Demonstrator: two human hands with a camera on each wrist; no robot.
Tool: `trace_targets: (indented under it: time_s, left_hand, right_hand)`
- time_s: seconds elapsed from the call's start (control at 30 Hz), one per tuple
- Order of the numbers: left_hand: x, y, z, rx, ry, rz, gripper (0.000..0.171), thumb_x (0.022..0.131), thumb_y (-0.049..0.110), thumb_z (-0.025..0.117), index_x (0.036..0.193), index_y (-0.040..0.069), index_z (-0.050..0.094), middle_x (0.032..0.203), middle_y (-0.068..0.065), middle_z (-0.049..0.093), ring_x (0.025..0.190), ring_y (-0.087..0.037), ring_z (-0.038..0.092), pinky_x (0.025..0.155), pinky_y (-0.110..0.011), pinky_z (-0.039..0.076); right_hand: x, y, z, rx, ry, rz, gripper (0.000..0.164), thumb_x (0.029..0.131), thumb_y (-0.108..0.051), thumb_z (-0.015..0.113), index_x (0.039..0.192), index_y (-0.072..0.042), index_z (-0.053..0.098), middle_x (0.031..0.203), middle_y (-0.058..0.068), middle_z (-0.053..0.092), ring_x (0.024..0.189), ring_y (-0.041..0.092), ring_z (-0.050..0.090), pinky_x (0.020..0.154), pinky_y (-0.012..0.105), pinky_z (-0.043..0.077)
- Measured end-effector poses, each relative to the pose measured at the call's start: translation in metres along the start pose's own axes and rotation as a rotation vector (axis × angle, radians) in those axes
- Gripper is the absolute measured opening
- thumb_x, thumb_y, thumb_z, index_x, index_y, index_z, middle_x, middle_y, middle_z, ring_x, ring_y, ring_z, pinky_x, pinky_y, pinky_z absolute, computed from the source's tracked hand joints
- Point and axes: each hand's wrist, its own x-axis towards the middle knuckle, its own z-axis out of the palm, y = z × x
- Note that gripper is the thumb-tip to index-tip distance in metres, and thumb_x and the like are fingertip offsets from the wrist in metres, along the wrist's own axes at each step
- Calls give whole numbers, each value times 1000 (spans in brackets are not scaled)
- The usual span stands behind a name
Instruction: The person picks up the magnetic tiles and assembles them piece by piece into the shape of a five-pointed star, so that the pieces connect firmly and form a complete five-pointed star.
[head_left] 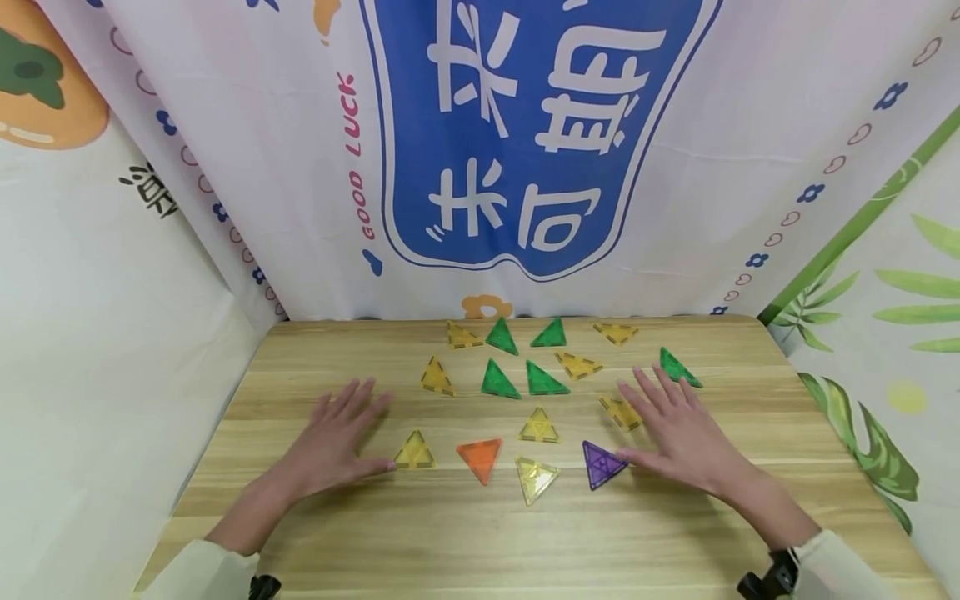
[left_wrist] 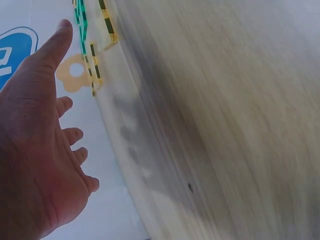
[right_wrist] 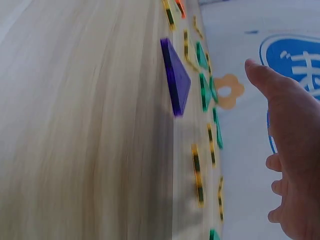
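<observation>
My left hand (head_left: 330,442) is held over the left part of the wooden table with its fingers spread, holding nothing. Its thumb tip overlaps the edge of a yellow triangular tile (head_left: 415,452) in the head view. On the right, my right hand (head_left: 682,437) is also spread and empty. Nearest to it are a purple triangular tile (head_left: 602,464) by the thumb and an amber one (head_left: 619,412) by the fingertips. Between the hands lie an orange triangular tile (head_left: 480,459) and two pale yellow ones, one of them (head_left: 537,479) closer to me.
Several green triangular tiles, including one (head_left: 499,379) near the middle and one (head_left: 678,368) at right, lie toward the back among amber ones (head_left: 437,377). A printed cloth (head_left: 315,167) hangs behind the table (head_left: 480,550). More cloth covers both sides.
</observation>
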Motion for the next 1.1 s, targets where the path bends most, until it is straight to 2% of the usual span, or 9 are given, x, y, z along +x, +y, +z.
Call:
trace_targets:
  time_s: [0.17, 0.4, 0.57, 0.8, 1.0, 1.1]
  left_hand:
    - [7, 5, 5, 7, -10, 36, 105, 86, 71, 74, 165, 11, 38, 174, -21, 20, 160, -45, 16, 125, -71, 11]
    - [12, 11, 10, -22, -24, 87, 108, 84, 68, 78, 163, 6, 39, 172, -23, 24, 159, -45, 20, 126, -67, 15]
    - [15, 12, 15, -53, -32, 116, 107, 81, 66, 83, 161, 6, 43, 169, -23, 33, 154, -46, 31, 124, -68, 23]
    - [23, 14, 19, -97, -18, 148, 94, 79, 58, 89, 150, 5, 58, 148, -15, 55, 138, -38, 51, 117, -62, 41]
    - [29, 15, 22, -108, 2, 182, 85, 78, 49, 94, 141, 1, 64, 135, -13, 62, 127, -33, 60, 108, -54, 51]
    - [31, 16, 23, -113, -3, 195, 81, 77, 45, 95, 138, 0, 65, 132, -13, 64, 123, -31, 63, 105, -50, 54]
  right_hand:
    - [15, -17, 7, -3, -13, -60, 97, 93, -70, 66, 165, -12, 38, 172, 22, 24, 158, 51, 18, 121, 75, 20]
    - [35, -43, 21, 15, 14, -172, 97, 94, -74, 60, 164, -11, 39, 173, 19, 25, 156, 50, 26, 121, 74, 25]
    - [50, -62, 33, 53, 31, -249, 95, 94, -72, 62, 163, -9, 41, 170, 20, 34, 156, 47, 29, 122, 71, 26]
    - [67, -82, 51, 115, 23, -318, 94, 93, -67, 70, 160, -6, 46, 163, 18, 46, 152, 41, 39, 123, 67, 29]
    - [78, -102, 62, 169, 19, -378, 87, 93, -64, 72, 154, -5, 54, 154, 12, 56, 144, 32, 49, 122, 55, 36]
    - [83, -111, 68, 208, 25, -401, 81, 92, -63, 74, 149, -7, 60, 147, 6, 61, 139, 26, 53, 120, 51, 40]
